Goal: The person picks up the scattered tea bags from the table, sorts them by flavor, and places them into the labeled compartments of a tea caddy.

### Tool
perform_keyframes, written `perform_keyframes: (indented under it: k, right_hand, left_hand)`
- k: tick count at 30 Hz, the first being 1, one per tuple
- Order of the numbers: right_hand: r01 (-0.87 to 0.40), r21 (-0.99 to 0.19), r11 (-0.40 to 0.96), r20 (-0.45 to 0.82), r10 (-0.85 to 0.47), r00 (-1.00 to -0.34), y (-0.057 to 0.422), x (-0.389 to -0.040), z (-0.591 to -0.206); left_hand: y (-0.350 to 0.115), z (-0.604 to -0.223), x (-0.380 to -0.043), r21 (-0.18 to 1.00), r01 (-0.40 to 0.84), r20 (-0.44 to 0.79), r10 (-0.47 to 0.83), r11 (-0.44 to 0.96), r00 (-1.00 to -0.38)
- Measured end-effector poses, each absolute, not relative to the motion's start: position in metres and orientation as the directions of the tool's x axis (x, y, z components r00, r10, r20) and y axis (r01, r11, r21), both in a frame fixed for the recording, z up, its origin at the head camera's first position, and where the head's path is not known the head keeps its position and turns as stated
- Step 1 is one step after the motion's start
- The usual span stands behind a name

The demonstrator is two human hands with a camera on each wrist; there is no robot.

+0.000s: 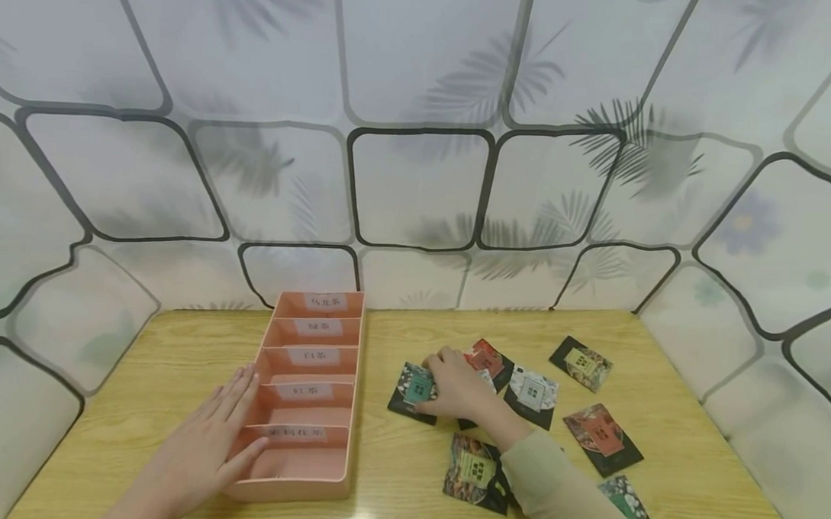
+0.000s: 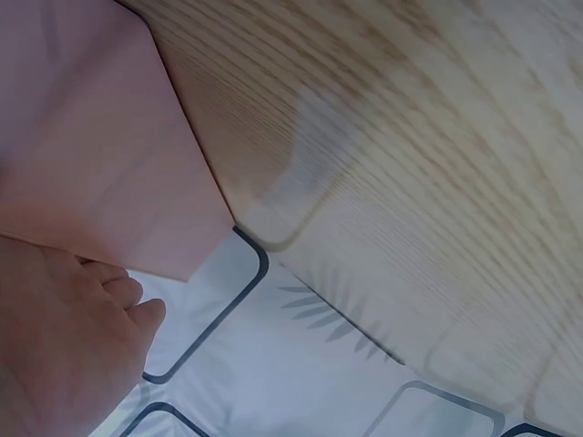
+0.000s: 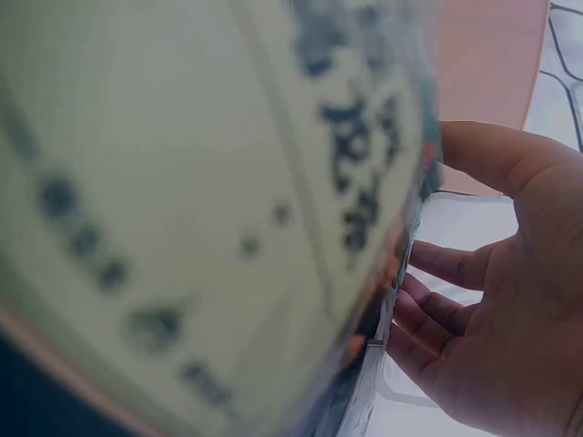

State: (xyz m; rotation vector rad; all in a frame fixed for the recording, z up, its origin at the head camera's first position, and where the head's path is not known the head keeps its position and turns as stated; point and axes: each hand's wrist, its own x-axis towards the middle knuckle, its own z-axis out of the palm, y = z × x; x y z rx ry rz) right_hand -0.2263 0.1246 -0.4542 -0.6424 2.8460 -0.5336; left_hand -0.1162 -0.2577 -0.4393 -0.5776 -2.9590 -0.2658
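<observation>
My left hand (image 1: 206, 435) lies along the left rim of the pink box (image 1: 290, 491), fingers straight, thumb set apart and reaching over the front compartment. The box stands on the wood-grain table (image 1: 386, 327), its five compartments in a row, each with a handwritten paper label. My right hand (image 1: 455, 387) is bent down over the packets, right of the box: thumb and forefinger apart at the right side of the teal packet (image 1: 414, 395), which lies on the table near the box. Right wrist view: thumb and fingertips partly hidden behind a blurred printed panel; cannot tell whether they are clamped on anything. Just beyond this hand: the red packet (image 1: 486, 361) and the white-label packet (image 1: 533, 393). Nearer me, by my sleeve (image 1: 552, 474), is the lime-label packet (image 1: 473, 469). Farther right lie the yellow-label packet (image 1: 581, 363) and the orange-red packet (image 1: 603, 436).
</observation>
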Motion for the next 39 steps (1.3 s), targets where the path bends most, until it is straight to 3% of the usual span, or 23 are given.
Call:
perform_keyframes:
  k: [16,25,39]
  right_hand:
    - [-0.33,-0.495,0.804,-0.096,-0.428,-0.899,0.122,-0.239,-0.459]
    - [-0.174,-0.624,0.762,-0.125,-0.317,-0.94,0.122,-0.245,-0.458]
    - [-0.194,-0.725,0.661,0.015,-0.266,-0.964,0.121,-0.243,-0.44]
  left_hand:
    - [-0.257,-0.442,-0.116,0.167,0.355,0.129,0.337,0.92,-0.933]
    - [-0.256,-0.442,-0.116,0.178,0.348,0.129,0.329,0.92,-0.936]
    - [-0.256,-0.44,-0.115,0.197,0.341,0.115,0.324,0.919,-0.939]
